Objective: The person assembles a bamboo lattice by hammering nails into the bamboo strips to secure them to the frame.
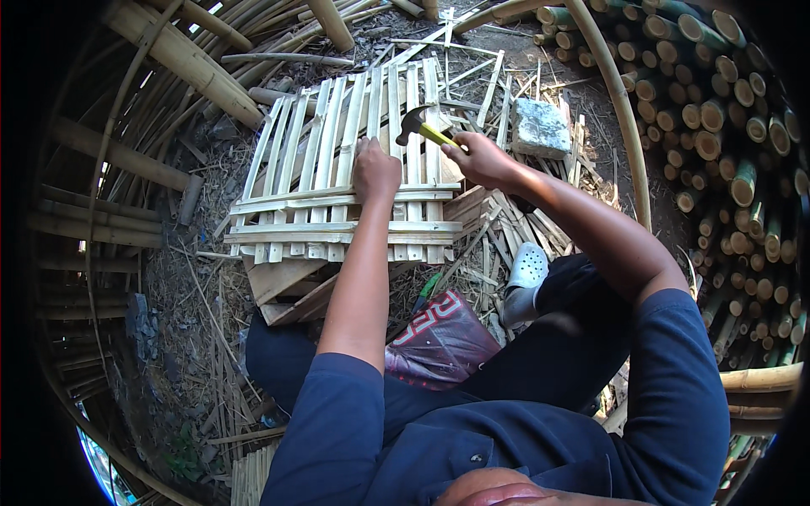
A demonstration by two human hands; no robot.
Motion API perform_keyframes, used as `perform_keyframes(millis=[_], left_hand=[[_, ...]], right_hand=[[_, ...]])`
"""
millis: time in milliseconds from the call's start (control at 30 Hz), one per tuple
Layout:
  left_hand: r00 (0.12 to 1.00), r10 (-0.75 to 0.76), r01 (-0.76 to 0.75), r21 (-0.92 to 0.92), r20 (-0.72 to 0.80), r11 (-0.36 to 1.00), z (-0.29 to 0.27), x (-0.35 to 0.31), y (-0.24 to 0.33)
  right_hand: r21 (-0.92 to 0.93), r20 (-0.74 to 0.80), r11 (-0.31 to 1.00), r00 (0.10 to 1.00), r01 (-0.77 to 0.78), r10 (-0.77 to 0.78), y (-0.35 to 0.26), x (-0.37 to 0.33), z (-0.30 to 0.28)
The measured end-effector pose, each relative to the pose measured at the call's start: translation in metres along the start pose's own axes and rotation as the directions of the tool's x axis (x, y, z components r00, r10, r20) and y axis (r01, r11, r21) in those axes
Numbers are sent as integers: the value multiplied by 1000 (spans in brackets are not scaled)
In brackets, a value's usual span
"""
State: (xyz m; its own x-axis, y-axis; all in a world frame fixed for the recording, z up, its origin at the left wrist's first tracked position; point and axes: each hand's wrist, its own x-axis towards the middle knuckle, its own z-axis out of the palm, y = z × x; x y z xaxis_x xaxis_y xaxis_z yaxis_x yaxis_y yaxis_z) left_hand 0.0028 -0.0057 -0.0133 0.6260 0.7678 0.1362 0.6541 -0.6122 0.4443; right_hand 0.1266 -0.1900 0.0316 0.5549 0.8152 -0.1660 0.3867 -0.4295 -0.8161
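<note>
A panel of pale bamboo slats (291, 156) lies in front of me, its upright slats crossed near me by a few horizontal strips (337, 228). It rests on a low wooden support (283, 282). My left hand (376, 173) is closed on the middle of the panel, fingers pinched at a slat; whatever is between them is hidden. In my right hand (481, 160) is a claw hammer (434, 135) with a yellow handle and dark head. The hammer head hovers above the slats, just right of my left hand.
A pale stone block (540, 129) sits right of the panel among scattered bamboo offcuts (498, 244). Stacked bamboo poles (734, 126) fill the right side. Thick bamboo poles (186, 59) stand at the left. A printed dark red cloth (443, 337) lies between my legs, near a green-handled tool (428, 289).
</note>
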Motion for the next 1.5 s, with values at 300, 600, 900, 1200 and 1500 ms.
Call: perform_keyframes(millis=[300,600,900,1200,1500], left_hand=[[996,92,-93,-7,-17,996,9,4,-10],[992,124,-125,13,20,992,9,6,-8],[993,121,-121,-6,9,993,13,5,-10],[986,165,-164,38,-28,986,16,2,-12],[991,135,-135,9,-1,991,15,9,-11]], right_hand=[[-410,30,852,938,327,-346,-2,-23,-53],[-373,209,876,947,307,-243,-15,-22,-63],[-316,238,921,959,227,-154,-31,-19,-59],[-328,155,893,950,308,-271,-26,-17,-57],[-270,136,960,990,74,-38,-36,-16,-53]])
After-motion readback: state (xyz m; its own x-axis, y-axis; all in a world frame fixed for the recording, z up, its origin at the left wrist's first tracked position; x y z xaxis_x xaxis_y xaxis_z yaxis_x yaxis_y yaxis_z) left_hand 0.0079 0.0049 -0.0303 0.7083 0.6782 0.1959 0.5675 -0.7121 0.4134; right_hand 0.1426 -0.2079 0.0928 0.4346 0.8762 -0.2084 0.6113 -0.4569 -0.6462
